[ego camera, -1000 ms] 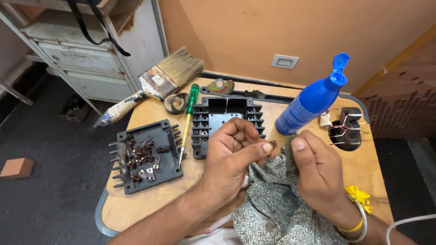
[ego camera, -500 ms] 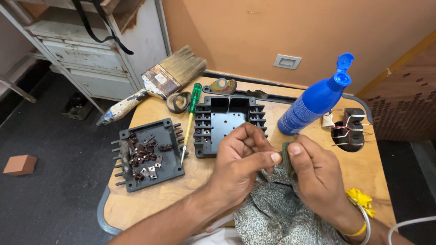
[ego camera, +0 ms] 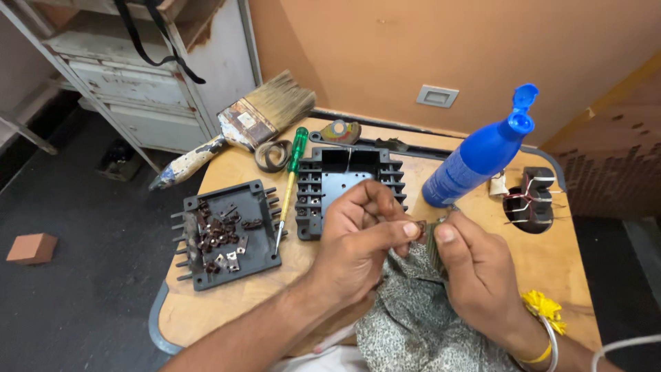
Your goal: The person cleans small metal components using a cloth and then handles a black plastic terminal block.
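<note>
My left hand (ego camera: 361, 241) pinches a small dark metal part (ego camera: 421, 226) between thumb and fingers, just above a patterned cloth (ego camera: 413, 317). My right hand (ego camera: 475, 272) holds the cloth bunched up against that part, thumb pressed near it. Both hands meet over the front middle of a wooden table (ego camera: 227, 310). Behind my left hand lies a black plastic terminal housing (ego camera: 344, 176). To the left, a grey-black lid (ego camera: 231, 234) holds several small brown metal terminals.
A green-handled screwdriver (ego camera: 289, 182) lies between the lid and the housing. A blue squeeze bottle (ego camera: 482, 155) stands at the back right, with a small wound coil (ego camera: 530, 200) beside it. A wide paintbrush (ego camera: 241, 127) and a tape roll (ego camera: 272, 155) lie at the back left.
My hands have stayed together, with the left fingers shifting slightly on the small part. The view has drifted a little; the table's things have not moved.
</note>
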